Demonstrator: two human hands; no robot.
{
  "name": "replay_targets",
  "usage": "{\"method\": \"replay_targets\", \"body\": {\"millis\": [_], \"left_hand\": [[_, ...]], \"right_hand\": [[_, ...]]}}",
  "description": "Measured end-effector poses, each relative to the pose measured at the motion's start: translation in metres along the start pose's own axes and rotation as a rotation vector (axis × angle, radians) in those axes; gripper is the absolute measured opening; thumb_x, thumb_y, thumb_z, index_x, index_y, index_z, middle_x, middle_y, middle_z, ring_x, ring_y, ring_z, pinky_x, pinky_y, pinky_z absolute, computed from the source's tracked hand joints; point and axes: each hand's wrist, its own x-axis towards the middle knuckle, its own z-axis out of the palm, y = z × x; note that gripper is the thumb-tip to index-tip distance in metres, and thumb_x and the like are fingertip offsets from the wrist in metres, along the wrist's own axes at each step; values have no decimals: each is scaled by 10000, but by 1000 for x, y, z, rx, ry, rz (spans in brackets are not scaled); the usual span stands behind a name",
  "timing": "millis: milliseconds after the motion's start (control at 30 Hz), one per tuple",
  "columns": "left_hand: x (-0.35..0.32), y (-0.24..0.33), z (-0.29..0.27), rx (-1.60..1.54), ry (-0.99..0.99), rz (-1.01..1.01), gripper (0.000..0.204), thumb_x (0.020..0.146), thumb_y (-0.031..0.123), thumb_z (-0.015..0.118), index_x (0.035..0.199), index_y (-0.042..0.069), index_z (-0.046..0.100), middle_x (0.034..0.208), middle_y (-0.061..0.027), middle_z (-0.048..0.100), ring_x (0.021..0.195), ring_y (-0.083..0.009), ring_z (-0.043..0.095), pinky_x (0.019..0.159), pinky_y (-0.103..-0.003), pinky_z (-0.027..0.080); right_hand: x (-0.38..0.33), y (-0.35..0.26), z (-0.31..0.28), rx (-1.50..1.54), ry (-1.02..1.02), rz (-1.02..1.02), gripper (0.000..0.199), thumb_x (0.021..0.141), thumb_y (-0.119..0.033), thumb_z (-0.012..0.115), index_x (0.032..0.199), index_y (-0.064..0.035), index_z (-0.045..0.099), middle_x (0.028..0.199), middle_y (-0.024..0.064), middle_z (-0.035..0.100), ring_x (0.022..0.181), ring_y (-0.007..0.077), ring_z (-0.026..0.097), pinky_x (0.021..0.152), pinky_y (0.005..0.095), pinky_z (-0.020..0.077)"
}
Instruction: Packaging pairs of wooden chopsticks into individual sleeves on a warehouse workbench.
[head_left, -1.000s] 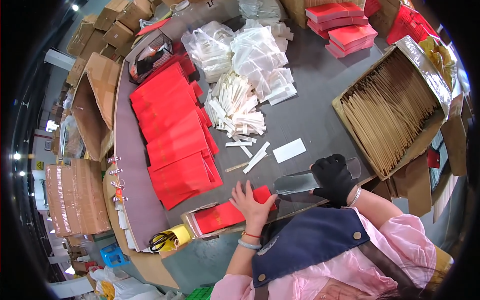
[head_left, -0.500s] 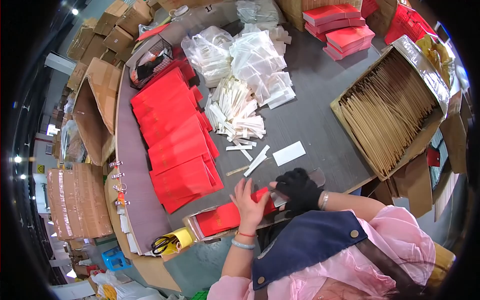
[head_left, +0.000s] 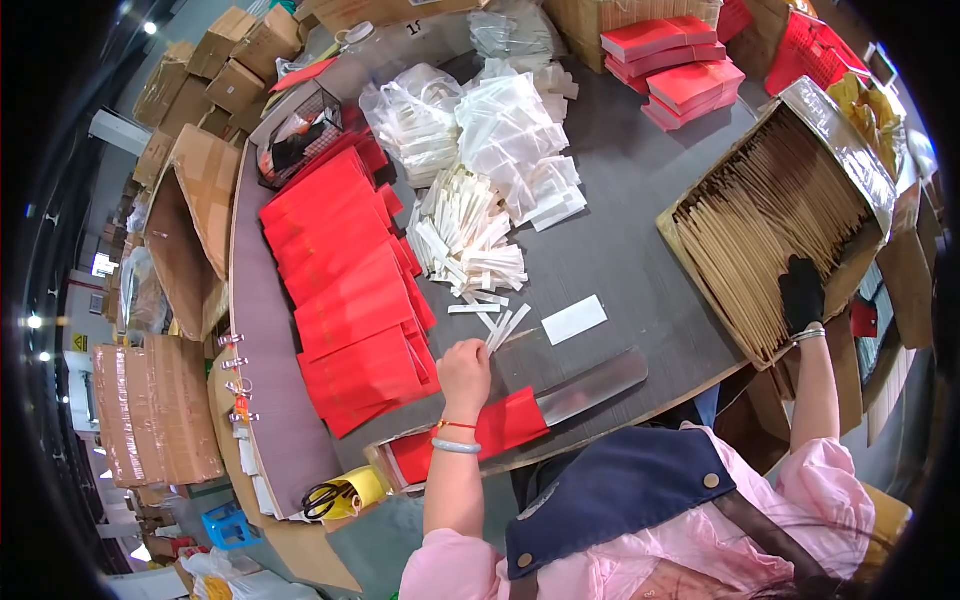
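My left hand [head_left: 465,375] is closed, with its fingertips at the near ends of two thin white strips [head_left: 508,326]. The fingertips are partly hidden, but a strip appears pinched in them. Below this hand, a long red sleeve [head_left: 512,422] lies along the table's front edge, with a smooth grey curved slat [head_left: 600,385] sticking out of its right end. My right hand [head_left: 802,292], in a black fingerless-looking glove, reaches over a cardboard box [head_left: 712,292] at the right. Its fingers stretch out over thin brown pieces [head_left: 765,235] packed on edge inside.
Overlapping red sleeves [head_left: 350,300] lie at the left. A heap of white strips [head_left: 470,235] and clear plastic bags [head_left: 515,130] fill the back middle. Nearby are a white card [head_left: 575,320], red stacks [head_left: 690,90], a wire basket [head_left: 300,135] and scissors in a yellow holder [head_left: 345,497].
My right hand has left the red sleeve and moved right to the box of brown pieces. My left hand has lifted off the sleeve toward the white strips and closed.
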Motion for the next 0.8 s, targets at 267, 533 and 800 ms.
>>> {"method": "replay_targets", "body": {"millis": [267,533,800], "left_hand": [[13,26,-22,2,-12,29,67,785,135,686,836,97,664,834,-85,657,809,-306,615,724,-440,455],[28,93,30,-139,-117,183,259,690,132,784,916,87,666,957,-101,617,892,-313,572,770,-408,476],[22,97,18,-386,-423,-114,239,686,145,794,861,94,640,837,-72,606,844,-290,560,779,-418,462]], "right_hand": [[19,-12,-7,199,-297,114,239,829,-90,563,1059,-28,547,1083,191,577,1031,376,555,887,429,453],[16,-15,0,179,-281,240,289,890,-107,504,1165,-18,515,1164,199,580,1109,382,543,935,415,440],[-13,-82,-52,513,39,-60,249,929,-113,595,1151,-2,621,1092,163,650,1027,294,626,902,349,482]]}}
